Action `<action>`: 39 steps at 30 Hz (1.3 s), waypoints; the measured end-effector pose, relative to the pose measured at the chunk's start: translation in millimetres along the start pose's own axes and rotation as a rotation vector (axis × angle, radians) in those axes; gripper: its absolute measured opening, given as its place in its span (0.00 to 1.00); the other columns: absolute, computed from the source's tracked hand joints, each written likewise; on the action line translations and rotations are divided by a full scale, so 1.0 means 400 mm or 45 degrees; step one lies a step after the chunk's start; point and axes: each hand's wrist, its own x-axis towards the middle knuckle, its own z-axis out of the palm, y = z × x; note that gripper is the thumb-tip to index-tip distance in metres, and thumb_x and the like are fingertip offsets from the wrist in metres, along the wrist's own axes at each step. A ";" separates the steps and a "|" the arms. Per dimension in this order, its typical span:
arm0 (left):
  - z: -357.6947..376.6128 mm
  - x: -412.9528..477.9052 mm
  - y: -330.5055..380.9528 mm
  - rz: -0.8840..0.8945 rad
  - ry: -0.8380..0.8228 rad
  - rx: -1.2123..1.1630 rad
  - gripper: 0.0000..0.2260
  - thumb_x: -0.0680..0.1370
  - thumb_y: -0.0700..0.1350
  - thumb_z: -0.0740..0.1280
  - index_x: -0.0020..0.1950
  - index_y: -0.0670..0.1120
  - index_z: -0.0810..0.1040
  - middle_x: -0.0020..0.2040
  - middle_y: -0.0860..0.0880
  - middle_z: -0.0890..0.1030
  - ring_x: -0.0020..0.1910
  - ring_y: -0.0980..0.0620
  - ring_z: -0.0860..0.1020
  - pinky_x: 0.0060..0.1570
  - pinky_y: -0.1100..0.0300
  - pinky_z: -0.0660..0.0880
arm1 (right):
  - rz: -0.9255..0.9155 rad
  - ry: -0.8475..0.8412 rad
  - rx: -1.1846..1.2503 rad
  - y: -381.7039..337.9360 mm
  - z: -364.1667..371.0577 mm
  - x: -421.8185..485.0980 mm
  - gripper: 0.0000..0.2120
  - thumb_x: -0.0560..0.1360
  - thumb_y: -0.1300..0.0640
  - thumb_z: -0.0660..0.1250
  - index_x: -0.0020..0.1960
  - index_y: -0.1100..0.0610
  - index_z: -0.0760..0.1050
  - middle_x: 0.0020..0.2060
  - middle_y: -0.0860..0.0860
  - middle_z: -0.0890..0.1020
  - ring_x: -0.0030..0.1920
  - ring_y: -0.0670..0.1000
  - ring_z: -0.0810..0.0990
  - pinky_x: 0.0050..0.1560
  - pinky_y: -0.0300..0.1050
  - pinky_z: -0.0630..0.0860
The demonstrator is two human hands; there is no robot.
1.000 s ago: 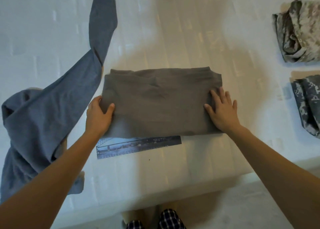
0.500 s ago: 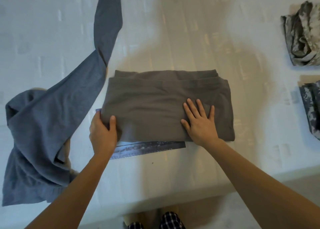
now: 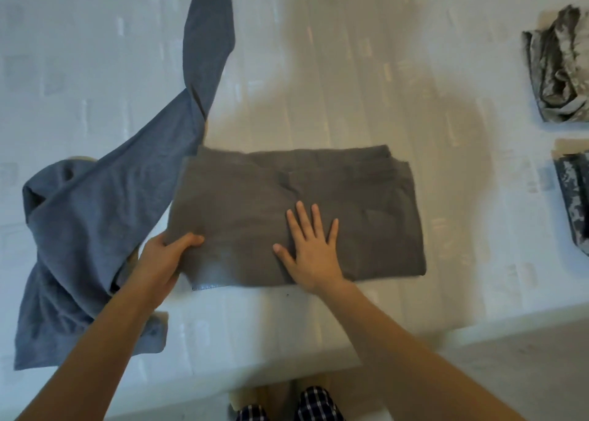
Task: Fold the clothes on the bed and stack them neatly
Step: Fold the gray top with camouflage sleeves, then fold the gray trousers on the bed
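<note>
Where the white bed spreads under everything, four garments counted: one folded grey-brown garment at centre near the front edge, one unfolded blue long-sleeved top sprawled just left of it with a sleeve reaching up the bed, and two folded camouflage pieces at the right edge, a pale camouflage garment farther back and a darker camouflage garment nearer, apart from each other. One dark strip peeking out beneath the grey-brown fold's front edge; cannot tell what it is. No containers in sight. Two bare hands: left hand curled around the fold's front-left corner, thumb on top and fingers tucked under. Right hand spread wide, palm pressed flat on the fold's middle, gripping nothing. Checked trouser legs visible below the bed edge.
</note>
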 end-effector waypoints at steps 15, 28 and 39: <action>0.294 -0.408 -0.073 0.793 -0.850 1.188 0.28 0.70 0.56 0.62 0.70 0.55 0.67 0.55 0.59 0.71 0.60 0.65 0.63 0.75 0.54 0.49 | 0.484 0.176 1.506 0.024 -0.170 -0.231 0.07 0.67 0.53 0.75 0.44 0.51 0.80 0.38 0.42 0.85 0.40 0.39 0.82 0.38 0.33 0.76; 0.264 -0.247 -0.232 0.319 -0.202 0.935 0.33 0.76 0.55 0.66 0.76 0.54 0.54 0.74 0.48 0.61 0.70 0.48 0.65 0.65 0.52 0.68 | 0.922 0.417 1.198 0.206 -0.080 -0.212 0.25 0.67 0.51 0.76 0.59 0.56 0.70 0.50 0.49 0.75 0.49 0.50 0.74 0.50 0.48 0.75; 0.159 -0.295 -0.231 0.374 0.002 1.053 0.24 0.77 0.51 0.67 0.72 0.50 0.66 0.72 0.50 0.67 0.71 0.50 0.64 0.71 0.51 0.62 | 0.879 0.403 0.553 0.183 -0.137 -0.181 0.24 0.73 0.55 0.69 0.65 0.60 0.67 0.62 0.60 0.73 0.62 0.62 0.71 0.63 0.59 0.68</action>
